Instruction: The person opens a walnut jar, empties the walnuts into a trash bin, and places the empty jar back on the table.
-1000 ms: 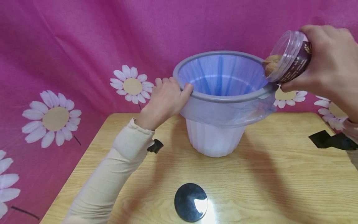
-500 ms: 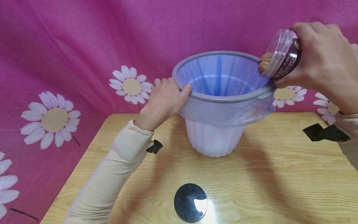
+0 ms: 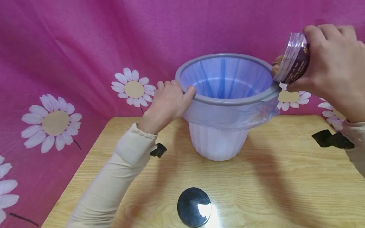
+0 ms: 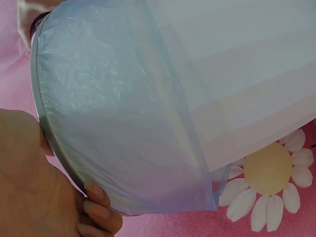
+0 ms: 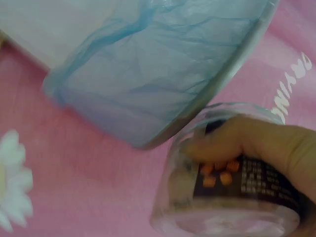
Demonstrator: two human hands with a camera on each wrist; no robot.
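Note:
A white ribbed trash bin (image 3: 218, 144) with a grey rim stands upright on the table. Its thin blue bag (image 3: 225, 117) lines the inside and folds over the rim. My left hand (image 3: 169, 103) grips the rim on the left, with fingertips showing at the rim in the left wrist view. At the bin's right edge my right hand (image 3: 335, 63) holds a clear plastic jar (image 3: 295, 61) with a dark brown label. The jar is tipped sideways, its mouth towards the bin, and brown rounded lumps (image 3: 276, 65) show at the mouth. The right wrist view is blurred.
A round, shiny black lid (image 3: 194, 207) lies on the wooden table (image 3: 242, 193), near its front. Pink cloth (image 3: 85, 31) with white daisies hangs behind the table and on its left. Black straps show at both wrists.
The jar first shifted left over the rim, then back right, and its mouth is now seen nearly edge-on. The left hand keeps its grip; bin and lid have not moved.

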